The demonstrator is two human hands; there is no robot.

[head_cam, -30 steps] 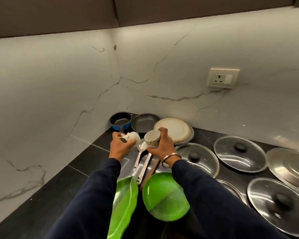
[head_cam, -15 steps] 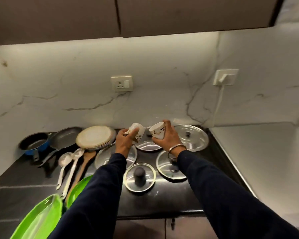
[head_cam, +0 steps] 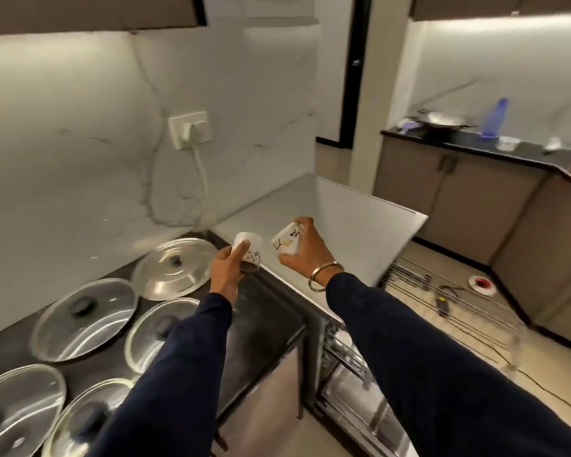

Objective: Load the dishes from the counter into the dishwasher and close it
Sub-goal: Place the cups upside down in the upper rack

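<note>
Cups come first: two small white patterned ones, both off the counter and in the air above the steel top of the dishwasher. The left cup (head_cam: 248,251) is tipped on its side with its mouth toward me; the right cup (head_cam: 287,243) tilts with its rim down and left. I judge the tilt lets any dregs drain and readies them to go in upside down. My left hand (head_cam: 226,270) grips its cup with the thumb across the wall and the fingers curled behind. My right hand (head_cam: 305,255) wraps the other cup from the far side, fingertips curled over its base, a metal bangle (head_cam: 323,277) on the wrist. Below the right forearm the dishwasher (head_cam: 350,374) stands open, its wire rack (head_cam: 449,301) pulled out over the floor. On the dark counter (head_cam: 264,324) to the left, several pot lids (head_cam: 173,268) lie flat, not yet loaded.
</note>
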